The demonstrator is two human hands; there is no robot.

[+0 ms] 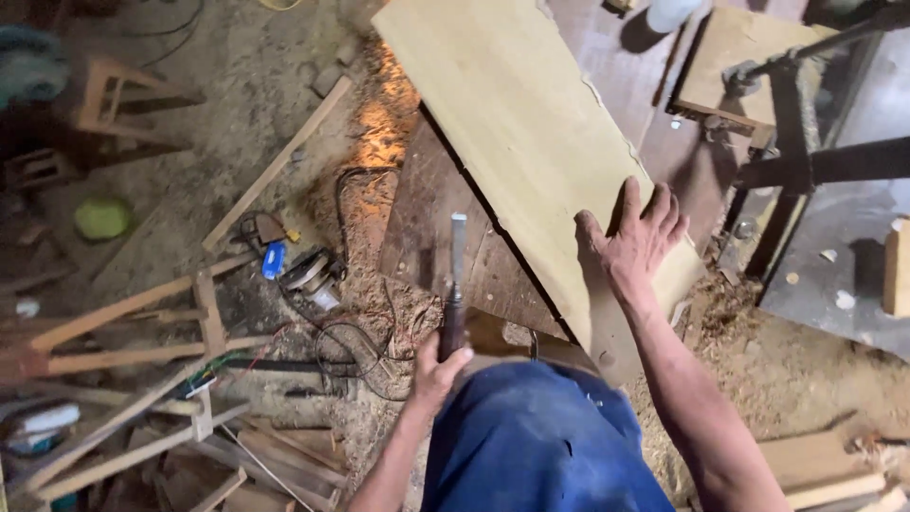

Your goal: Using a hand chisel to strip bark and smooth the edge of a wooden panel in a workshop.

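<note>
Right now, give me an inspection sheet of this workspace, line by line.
Surface: dark wooden bench, sawdust around it.
Job's things: pale plank lying diagonally across the bench; chisel, blade pointing away.
Clutter: wood offcuts and a power tool on the floor.
Hands: left hand gripping the chisel handle; right hand flat on the plank, fingers spread.
Cables: black cord looped in the sawdust.
Surroundings: metal machine frame at right.

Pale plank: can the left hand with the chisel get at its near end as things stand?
Probably yes. The left hand holds the chisel upright just beside the pale plank, with only dark board between them. The right hand presses on the near end, leaving the left edge bare.
</note>
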